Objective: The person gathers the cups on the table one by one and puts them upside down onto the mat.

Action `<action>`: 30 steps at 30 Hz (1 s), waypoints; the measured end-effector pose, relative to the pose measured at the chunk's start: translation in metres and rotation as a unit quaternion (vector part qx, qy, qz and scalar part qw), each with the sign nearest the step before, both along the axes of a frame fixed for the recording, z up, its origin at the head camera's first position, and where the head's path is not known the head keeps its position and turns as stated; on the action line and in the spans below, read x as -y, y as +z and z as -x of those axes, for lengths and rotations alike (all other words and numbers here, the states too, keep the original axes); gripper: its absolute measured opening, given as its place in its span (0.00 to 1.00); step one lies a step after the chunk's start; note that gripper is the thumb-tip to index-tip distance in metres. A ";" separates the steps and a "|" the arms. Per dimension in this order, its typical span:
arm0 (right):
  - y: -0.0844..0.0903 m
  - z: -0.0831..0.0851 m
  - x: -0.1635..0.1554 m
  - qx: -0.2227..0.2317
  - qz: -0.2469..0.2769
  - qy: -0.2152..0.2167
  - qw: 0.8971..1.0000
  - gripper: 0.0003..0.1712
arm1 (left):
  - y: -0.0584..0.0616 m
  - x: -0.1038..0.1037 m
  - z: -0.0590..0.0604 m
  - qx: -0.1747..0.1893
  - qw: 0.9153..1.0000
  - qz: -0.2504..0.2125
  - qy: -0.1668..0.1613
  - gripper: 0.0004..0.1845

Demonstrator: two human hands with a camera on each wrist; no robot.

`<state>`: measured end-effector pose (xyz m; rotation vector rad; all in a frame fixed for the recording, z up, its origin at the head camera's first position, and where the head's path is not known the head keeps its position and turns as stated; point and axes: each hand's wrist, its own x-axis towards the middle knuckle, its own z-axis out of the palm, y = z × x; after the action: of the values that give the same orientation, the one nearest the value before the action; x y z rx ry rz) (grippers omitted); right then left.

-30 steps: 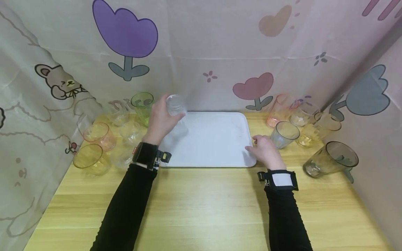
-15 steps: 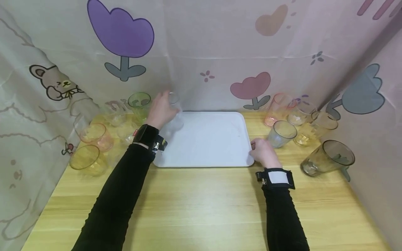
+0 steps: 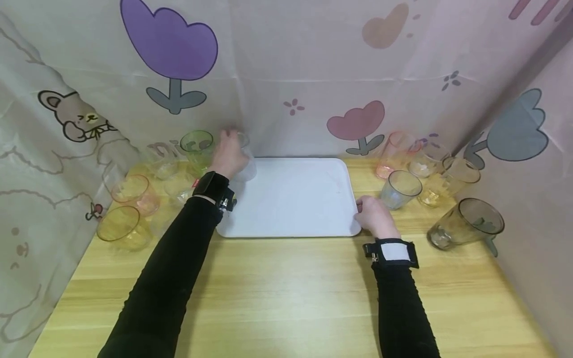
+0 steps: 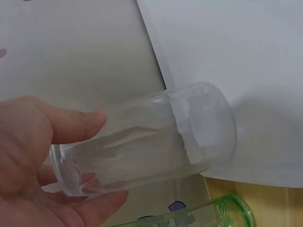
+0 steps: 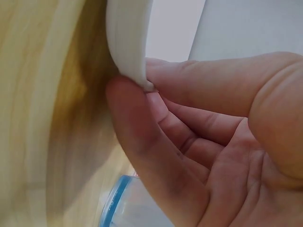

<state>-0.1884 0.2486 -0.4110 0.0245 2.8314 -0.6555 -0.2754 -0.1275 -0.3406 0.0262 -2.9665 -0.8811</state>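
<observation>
A left hand [image 3: 228, 151] grips a clear, empty glass tumbler [image 4: 151, 137] at the far-left corner of a bare white rectangular tray [image 3: 291, 199]; the right hand [image 3: 373, 216] pinches its near-right rim.

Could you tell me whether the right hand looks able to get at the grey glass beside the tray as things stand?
Probably yes. The grey glass stands just past the right hand with bare table between them, but that hand is pinching the white tray at its corner and would need to let go first.
</observation>
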 end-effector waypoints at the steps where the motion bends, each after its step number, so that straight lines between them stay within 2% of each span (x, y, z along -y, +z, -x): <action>1: 0.000 0.000 0.000 0.000 0.000 0.001 1.000 0.21 | 0.000 0.000 0.001 -0.001 1.000 0.001 0.001 0.40; 9: 0.002 -0.001 0.000 0.003 0.003 0.003 1.000 0.22 | -0.001 -0.001 0.004 0.003 1.000 0.009 0.001 0.42; 19: 0.003 0.000 0.001 0.008 0.005 0.002 1.000 0.23 | 0.002 -0.003 -0.002 -0.003 1.000 0.017 0.000 0.43; 24: 0.006 -0.002 0.002 0.009 0.005 -0.001 1.000 0.26 | 0.012 -0.008 -0.013 -0.045 0.999 0.028 0.000 0.40; 27: 0.010 -0.004 0.003 0.006 0.010 -0.004 1.000 0.28 | 0.016 -0.013 -0.026 -0.081 0.996 0.027 0.005 0.41; 30: 0.014 -0.008 0.004 -0.018 0.019 -0.009 1.000 0.28 | 0.016 -0.019 -0.041 -0.120 0.993 0.016 0.010 0.42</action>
<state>-0.1808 0.2451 -0.3967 0.0321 2.8558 -0.7194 -0.2345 -0.1087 -0.3244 -0.0467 -2.7505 -0.7736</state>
